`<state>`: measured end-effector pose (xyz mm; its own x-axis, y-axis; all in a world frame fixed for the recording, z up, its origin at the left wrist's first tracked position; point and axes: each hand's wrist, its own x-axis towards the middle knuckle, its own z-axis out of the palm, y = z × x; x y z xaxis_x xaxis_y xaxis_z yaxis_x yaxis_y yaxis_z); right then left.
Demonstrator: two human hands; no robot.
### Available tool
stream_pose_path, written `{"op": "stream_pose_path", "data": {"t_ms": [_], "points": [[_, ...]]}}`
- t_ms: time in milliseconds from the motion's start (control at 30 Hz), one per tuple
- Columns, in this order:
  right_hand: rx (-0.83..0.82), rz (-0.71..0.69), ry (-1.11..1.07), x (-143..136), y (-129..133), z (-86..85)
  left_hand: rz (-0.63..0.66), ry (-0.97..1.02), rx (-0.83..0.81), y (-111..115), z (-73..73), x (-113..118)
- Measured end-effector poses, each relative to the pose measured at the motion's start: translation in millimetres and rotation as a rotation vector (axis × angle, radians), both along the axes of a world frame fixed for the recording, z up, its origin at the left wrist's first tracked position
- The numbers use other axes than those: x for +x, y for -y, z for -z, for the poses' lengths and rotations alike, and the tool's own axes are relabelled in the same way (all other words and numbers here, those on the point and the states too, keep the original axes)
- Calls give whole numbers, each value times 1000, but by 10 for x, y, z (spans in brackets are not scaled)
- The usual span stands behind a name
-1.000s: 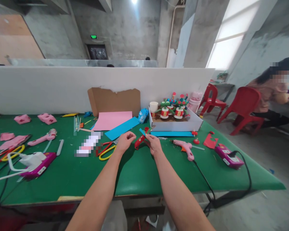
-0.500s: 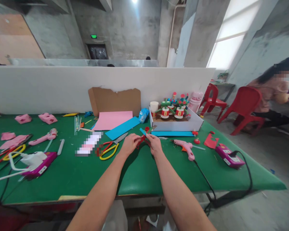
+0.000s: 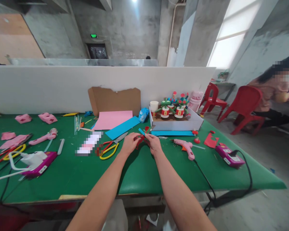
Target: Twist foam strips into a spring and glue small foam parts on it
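My left hand [image 3: 130, 143] and my right hand [image 3: 154, 143] meet over the middle of the table, both with fingers closed. Between them is a small red craft piece [image 3: 140, 139], partly covered by my fingers. A short blue strip [image 3: 141, 131] sticks up from it, with something green and red just behind. Left of my left hand lie scissors [image 3: 109, 156] with red and yellow handles. To the right of my right hand rests a pink glue gun [image 3: 187, 148]. A long blue paper strip [image 3: 174, 133] lies beyond my right hand.
Behind stands a white box [image 3: 177, 125] holding several small figures. Pink paper [image 3: 114, 120] and a blue sheet [image 3: 122, 127] lie farther back. Purple power strips [image 3: 231, 157] with cables sit at right and left. A person [image 3: 276, 86] sits at far right beside a red chair [image 3: 245, 102].
My hands stay in nearly the same place. The fingers and the red piece shift slightly, and the blue strip tilts and moves a little to the left.
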<state>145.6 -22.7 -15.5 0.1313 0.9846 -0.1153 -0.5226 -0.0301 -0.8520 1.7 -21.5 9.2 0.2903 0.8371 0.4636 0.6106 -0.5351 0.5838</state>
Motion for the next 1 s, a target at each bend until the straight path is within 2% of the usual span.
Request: {"op": "stream_pose_path", "data": {"t_ms": [233,600,667,833,1000], "points": [[28,-44,38,-13,12,2,32,-65,57,-30,8,12],[25,-27,45,-30,15,12,62,-70,94,-19,11,32],[21,-26,37,-28,10,19,33,-6,51,-19,11,25],[6,-37,21,-21,-2,25,-156,181,-88,-35,-15,-43],[-9,-37,-22,-11,-10,-4,-191,176,-155,-4,-172,-143]]}}
